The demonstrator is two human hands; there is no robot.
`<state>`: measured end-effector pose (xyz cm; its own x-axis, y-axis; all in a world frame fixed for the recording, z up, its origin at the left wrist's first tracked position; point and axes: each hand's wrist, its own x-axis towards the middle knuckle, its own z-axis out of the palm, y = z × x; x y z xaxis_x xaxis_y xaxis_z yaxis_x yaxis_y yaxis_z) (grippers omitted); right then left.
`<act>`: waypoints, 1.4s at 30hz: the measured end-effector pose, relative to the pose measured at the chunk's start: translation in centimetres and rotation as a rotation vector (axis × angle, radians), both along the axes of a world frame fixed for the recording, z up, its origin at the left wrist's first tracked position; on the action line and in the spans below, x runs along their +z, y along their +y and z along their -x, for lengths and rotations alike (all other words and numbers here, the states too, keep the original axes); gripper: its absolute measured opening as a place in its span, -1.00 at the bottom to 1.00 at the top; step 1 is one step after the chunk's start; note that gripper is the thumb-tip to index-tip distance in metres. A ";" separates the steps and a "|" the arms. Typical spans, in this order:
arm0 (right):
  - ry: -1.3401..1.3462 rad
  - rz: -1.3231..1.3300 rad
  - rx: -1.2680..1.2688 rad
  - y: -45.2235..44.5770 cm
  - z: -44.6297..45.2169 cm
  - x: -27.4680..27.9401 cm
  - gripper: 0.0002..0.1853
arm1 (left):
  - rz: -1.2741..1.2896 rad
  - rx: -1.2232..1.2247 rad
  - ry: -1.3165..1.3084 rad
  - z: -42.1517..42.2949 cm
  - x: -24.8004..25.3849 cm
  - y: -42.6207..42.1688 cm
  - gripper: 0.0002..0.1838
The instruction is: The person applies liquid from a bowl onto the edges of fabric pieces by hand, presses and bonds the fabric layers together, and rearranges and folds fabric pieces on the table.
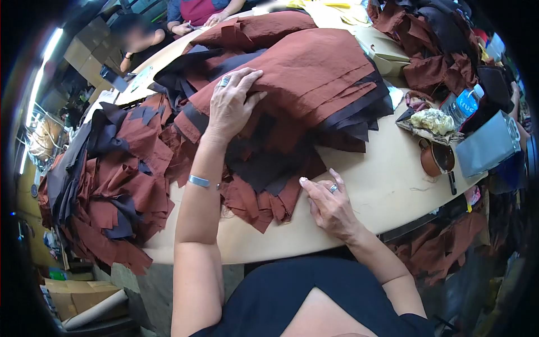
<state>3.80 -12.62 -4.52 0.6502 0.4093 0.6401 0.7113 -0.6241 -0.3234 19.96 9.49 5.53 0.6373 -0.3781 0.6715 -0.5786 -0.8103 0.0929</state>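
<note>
While the left hand [233, 104] rests on the cloth stack [314, 67], the right hand [332, 205] holds nothing

Because its palm faces down and its fingers spread over the upper layers, the left hand looks set to steady the pile rather than lift it; the thumb stands apart from the fingers, and no pinched fold shows. Loosely curled, index finger reaching forward, the right hand has nothing visible in its grip. It is just beside the rust and dark scraps [252, 196] at the near side of the stack; whether a fingertip touches them, I cannot tell.

The cloth stack, rust over dark, lies on the worktop [387, 185] in front of the person. Its layered edges fan out toward the right, which probably makes single pieces easier to separate.

To the left lies a loose heap [123, 168], perhaps put aside to leave room near the body. On the right, a bottle [467, 104], a brown cup [435, 158] and a blue-grey container [489, 145] sit by the rim, seemingly out of the cloth's way. Beyond the stack, a co-worker's hand [216, 18] shows.
</note>
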 end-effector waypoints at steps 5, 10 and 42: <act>0.035 -0.051 0.018 -0.1 0.6 0.4 -0.40 | 0.136 0.239 0.151 -1.4 -0.1 4.8 -0.51; 0.045 -0.049 0.007 -0.2 0.4 0.1 -0.36 | 0.058 0.656 0.474 -3.9 -1.1 10.1 -0.47; -0.082 -0.452 -0.088 -5.7 -1.4 3.3 -0.30 | -0.101 0.104 0.945 14.8 2.3 11.3 -0.74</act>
<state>5.17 -18.30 -1.19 0.6099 0.0231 0.7921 0.6964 -0.4928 -0.5218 5.17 20.79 7.84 0.9329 -0.3173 -0.1706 -0.2251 -0.8832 0.4116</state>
